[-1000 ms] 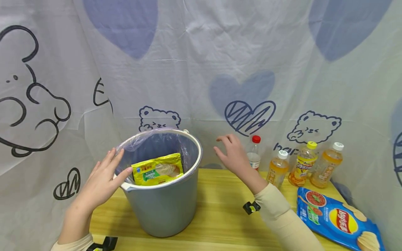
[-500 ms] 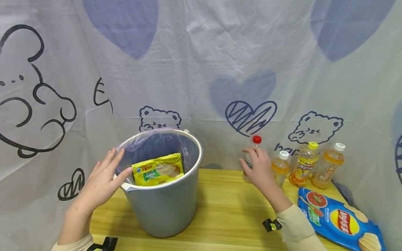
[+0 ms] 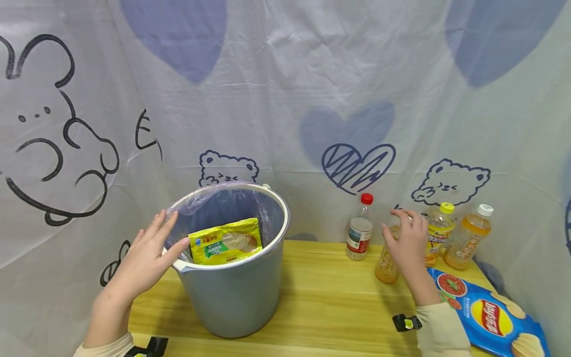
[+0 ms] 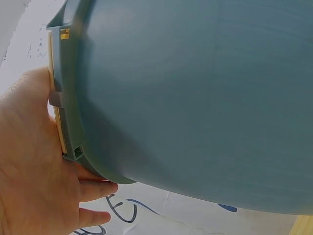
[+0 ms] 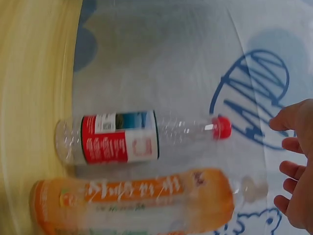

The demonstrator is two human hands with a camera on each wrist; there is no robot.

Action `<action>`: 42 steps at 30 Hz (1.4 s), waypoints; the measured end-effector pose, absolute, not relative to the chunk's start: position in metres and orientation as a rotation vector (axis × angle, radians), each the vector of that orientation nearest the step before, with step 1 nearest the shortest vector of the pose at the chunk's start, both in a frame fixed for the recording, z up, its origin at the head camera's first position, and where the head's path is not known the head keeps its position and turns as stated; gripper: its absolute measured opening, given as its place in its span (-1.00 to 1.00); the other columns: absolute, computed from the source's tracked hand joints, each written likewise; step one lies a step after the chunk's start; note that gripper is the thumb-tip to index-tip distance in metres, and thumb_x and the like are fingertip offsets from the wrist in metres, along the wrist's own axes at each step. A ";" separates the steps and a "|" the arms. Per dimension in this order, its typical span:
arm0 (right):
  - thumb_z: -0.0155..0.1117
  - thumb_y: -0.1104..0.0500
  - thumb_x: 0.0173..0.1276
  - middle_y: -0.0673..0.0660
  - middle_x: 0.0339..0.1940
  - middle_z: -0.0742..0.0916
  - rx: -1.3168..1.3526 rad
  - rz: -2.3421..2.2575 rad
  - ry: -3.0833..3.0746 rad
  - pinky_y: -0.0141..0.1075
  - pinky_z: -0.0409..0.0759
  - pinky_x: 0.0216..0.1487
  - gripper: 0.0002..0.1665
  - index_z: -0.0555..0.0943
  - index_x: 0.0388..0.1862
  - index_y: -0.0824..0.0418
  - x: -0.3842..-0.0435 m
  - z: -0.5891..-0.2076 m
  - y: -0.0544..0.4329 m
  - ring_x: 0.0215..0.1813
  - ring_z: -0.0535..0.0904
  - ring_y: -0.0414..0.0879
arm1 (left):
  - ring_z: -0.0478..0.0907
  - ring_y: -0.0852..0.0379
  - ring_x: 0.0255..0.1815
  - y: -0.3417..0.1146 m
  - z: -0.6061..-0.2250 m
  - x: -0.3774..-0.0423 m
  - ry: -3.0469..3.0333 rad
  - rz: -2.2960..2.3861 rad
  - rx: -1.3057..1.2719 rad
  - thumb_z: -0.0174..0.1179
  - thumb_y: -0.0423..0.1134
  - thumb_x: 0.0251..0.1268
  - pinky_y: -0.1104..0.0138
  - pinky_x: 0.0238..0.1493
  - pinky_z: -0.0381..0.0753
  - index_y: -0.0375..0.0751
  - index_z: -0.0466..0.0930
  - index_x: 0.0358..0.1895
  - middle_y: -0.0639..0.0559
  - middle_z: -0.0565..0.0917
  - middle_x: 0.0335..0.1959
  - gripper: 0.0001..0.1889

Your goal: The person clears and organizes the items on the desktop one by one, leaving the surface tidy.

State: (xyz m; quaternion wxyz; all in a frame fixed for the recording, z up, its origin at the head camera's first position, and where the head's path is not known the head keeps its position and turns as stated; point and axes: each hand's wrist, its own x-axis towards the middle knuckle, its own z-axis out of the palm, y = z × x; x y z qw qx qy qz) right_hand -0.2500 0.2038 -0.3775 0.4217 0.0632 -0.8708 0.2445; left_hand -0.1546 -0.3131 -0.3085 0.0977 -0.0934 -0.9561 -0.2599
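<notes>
My left hand [image 3: 144, 258] rests with straight fingers against the rim of a grey trash bin [image 3: 232, 297] lined with a clear bag. In the left wrist view, the palm lies beside the rim's latch. A yellow chip bag [image 3: 225, 241] stands inside the bin. My right hand [image 3: 409, 243] is loosely curved in front of an orange drink bottle [image 3: 386, 267], partly hiding it. The right wrist view shows the fingers apart from this bottle's whitish cap [image 5: 254, 190]. Just left of it stands a clear bottle with a red cap [image 3: 359, 233].
A yellow-capped bottle [image 3: 439, 230] and a white-capped orange bottle [image 3: 468, 238] stand to the right. A blue Lay's chip bag [image 3: 490, 317] lies at the front right of the wooden table [image 3: 325, 307]. A patterned cloth [image 3: 285, 124] hangs close behind.
My right hand has moved right, past the red-capped bottle, to the orange drink bottle beside it. The left hand has stayed at the bin rim.
</notes>
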 end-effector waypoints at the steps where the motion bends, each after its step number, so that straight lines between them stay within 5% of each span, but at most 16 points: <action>1: 0.39 0.31 0.19 0.42 0.09 0.48 0.134 0.624 -2.191 0.21 0.21 0.24 -0.54 0.49 0.06 0.38 -0.250 -0.378 0.207 0.20 0.29 0.36 | -0.25 -0.36 0.59 -0.313 -0.308 -0.155 -2.830 -0.768 -0.278 -0.14 0.19 0.50 -0.30 0.49 -0.35 -0.20 -0.13 0.58 -0.35 -0.22 0.58 -0.21; 19: 0.32 0.13 0.30 0.46 0.38 0.30 -0.250 0.806 -2.468 0.30 0.17 0.38 -0.13 0.14 0.51 0.17 -0.258 -0.399 0.229 0.40 0.15 0.38 | -0.25 -0.37 0.59 -0.312 -0.308 -0.155 -2.836 -0.783 -0.274 -0.13 0.19 0.49 -0.30 0.49 -0.37 -0.22 -0.12 0.57 -0.36 -0.23 0.58 -0.20; 42: 0.41 0.14 0.21 0.45 0.36 0.39 -0.127 0.634 -2.580 0.38 0.25 0.26 0.02 0.06 0.54 0.05 -0.252 -0.413 0.210 0.31 0.31 0.43 | -0.22 -0.37 0.59 -0.313 -0.310 -0.154 -2.796 -0.787 -0.304 -0.12 0.15 0.50 -0.32 0.48 -0.32 -0.23 -0.09 0.57 -0.36 -0.19 0.58 -0.22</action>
